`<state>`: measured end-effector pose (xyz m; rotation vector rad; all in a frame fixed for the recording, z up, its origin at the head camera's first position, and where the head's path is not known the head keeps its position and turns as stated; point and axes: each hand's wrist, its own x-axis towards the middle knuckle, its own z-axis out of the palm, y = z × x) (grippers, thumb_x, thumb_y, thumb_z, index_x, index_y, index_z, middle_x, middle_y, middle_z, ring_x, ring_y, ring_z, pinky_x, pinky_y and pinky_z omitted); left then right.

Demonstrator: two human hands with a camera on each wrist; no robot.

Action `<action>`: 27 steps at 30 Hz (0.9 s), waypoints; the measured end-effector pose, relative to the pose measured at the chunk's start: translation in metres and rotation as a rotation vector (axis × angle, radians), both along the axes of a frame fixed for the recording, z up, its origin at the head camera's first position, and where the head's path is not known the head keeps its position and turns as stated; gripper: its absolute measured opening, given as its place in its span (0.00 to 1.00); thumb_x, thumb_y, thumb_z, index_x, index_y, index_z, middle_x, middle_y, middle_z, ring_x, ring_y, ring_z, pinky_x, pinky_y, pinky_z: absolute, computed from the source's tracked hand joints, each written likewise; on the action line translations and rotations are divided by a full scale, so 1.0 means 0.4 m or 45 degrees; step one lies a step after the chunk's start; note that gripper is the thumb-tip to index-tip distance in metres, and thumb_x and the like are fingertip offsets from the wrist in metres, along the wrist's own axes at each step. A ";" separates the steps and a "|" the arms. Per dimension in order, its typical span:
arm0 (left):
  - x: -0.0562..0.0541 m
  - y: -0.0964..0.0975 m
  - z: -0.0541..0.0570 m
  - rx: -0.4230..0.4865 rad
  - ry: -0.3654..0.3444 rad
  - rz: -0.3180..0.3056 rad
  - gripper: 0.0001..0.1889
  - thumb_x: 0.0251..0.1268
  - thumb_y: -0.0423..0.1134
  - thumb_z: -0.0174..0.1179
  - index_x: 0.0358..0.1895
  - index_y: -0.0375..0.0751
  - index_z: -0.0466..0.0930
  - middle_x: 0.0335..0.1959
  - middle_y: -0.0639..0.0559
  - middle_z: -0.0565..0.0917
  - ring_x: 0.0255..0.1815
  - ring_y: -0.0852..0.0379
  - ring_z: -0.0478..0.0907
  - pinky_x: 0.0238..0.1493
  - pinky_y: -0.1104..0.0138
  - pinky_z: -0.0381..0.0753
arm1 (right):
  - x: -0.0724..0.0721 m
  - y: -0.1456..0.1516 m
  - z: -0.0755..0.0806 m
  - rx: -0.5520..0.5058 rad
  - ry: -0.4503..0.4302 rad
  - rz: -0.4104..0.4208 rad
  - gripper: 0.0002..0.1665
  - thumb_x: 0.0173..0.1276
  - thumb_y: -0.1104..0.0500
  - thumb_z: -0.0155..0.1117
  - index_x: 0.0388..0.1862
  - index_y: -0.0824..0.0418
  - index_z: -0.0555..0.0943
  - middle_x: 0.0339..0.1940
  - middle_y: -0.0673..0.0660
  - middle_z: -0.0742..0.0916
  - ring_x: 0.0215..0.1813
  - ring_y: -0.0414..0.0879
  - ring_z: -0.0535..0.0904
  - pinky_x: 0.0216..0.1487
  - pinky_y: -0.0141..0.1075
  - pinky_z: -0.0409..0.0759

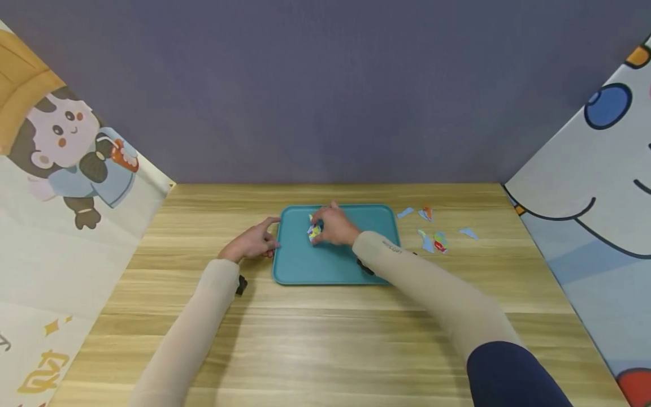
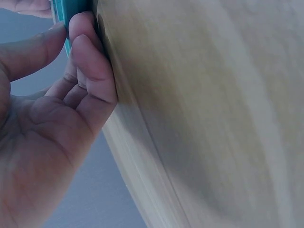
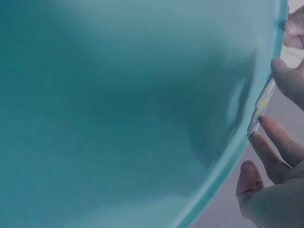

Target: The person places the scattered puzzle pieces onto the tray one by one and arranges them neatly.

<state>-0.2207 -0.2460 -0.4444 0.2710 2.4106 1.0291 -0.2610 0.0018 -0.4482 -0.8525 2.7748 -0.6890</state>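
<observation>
Over the left half of a teal tray (image 1: 346, 271), my right hand (image 1: 337, 225) grips printed picture pieces (image 1: 313, 232) in yellow, purple and white by opposite edges. In the right wrist view the thumb (image 3: 285, 78) and fingertips (image 3: 261, 124) meet the two ends of the flat pieces (image 3: 262, 105), low over the tray. My left hand (image 1: 251, 240) rests against the tray's left rim, index finger stretched toward the far corner and thumb lower on the edge. The other fingers (image 2: 92, 61) bend loosely beside the rim in the left wrist view.
Right of the tray, several irregular picture pieces lie scattered, including a blue strip (image 1: 405, 212), an orange-and-blue piece (image 1: 426, 213), a red-and-green one (image 1: 440, 242) and a blue triangle (image 1: 468, 233). The wooden table (image 1: 305, 345) meets a dark wall (image 1: 330, 90) behind.
</observation>
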 end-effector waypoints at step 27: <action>-0.008 0.001 -0.010 0.002 -0.032 0.032 0.40 0.66 0.30 0.58 0.75 0.46 0.45 0.28 0.46 0.82 0.27 0.53 0.79 0.30 0.63 0.78 | -0.023 -0.111 -0.023 -0.013 -0.003 -0.093 0.30 0.49 0.48 0.79 0.50 0.58 0.84 0.53 0.52 0.83 0.53 0.48 0.67 0.56 0.39 0.64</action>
